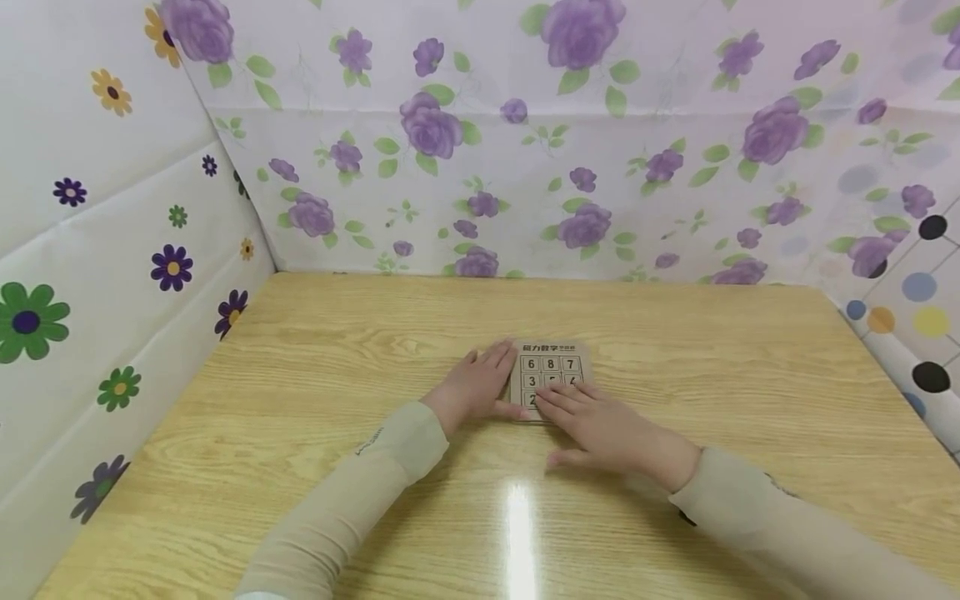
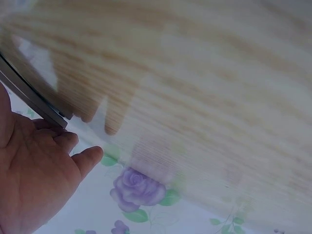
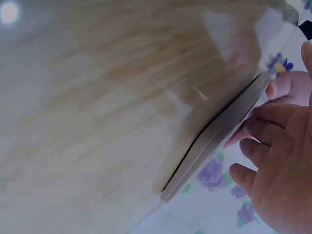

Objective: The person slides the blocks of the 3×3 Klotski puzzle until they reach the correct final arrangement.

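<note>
A square number slide puzzle (image 1: 551, 364) lies flat on the wooden table, with dark printing along its top border and tiles 6, 8, 7 in the upper row. Along its left side rests my left hand (image 1: 472, 387), fingers stretched forward, the thumb at the near left corner. My right hand (image 1: 611, 427) reaches in from the right, its straight fingertips on the lower tiles, which they partly cover. From the right wrist, the puzzle's edge (image 3: 214, 139) shows side-on next to the fingers. The left wrist view catches the board's side (image 2: 41, 106) above the left palm.
The glossy wood-grain table (image 1: 420, 317) reflects a bright light near its front. Behind it hangs a cloth with purple flowers (image 1: 431, 125). A flower-patterned sheet (image 1: 90, 233) borders the left, and a dotted one (image 1: 918, 325) the right.
</note>
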Available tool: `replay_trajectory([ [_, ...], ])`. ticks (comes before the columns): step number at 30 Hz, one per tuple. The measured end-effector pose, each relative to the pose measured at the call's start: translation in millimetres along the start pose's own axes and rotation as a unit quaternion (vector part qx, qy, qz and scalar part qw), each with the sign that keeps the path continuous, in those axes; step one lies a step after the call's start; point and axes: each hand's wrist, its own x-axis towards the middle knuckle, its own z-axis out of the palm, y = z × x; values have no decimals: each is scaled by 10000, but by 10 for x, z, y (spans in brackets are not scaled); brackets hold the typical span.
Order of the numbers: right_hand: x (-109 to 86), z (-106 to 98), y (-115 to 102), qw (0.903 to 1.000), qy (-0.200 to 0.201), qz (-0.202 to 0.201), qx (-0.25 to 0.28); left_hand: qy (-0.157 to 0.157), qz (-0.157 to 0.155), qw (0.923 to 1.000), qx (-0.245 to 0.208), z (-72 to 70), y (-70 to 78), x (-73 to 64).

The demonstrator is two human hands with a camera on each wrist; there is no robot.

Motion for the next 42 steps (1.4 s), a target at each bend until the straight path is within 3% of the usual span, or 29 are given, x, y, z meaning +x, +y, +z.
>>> replay_trajectory([
  [6,46,15,-36,9997,-208,-87,3,-26,14,10000,-40,-2,14,5],
  [21,-118,-11,96,9995,-146,93,253,-86,-75,9998,-131,-31,-1,-28],
  [27,-23,-43,126,9995,-14,95,291,-115,-73,9999,-106,-15,0,-14],
  [35,156,-29,175,9998,-80,66,171,-88,-20,10000,-28,20,2,2],
  [42,193,-58,156,9998,-184,99,27,-125,-55,9999,-49,6,-15,2],
])
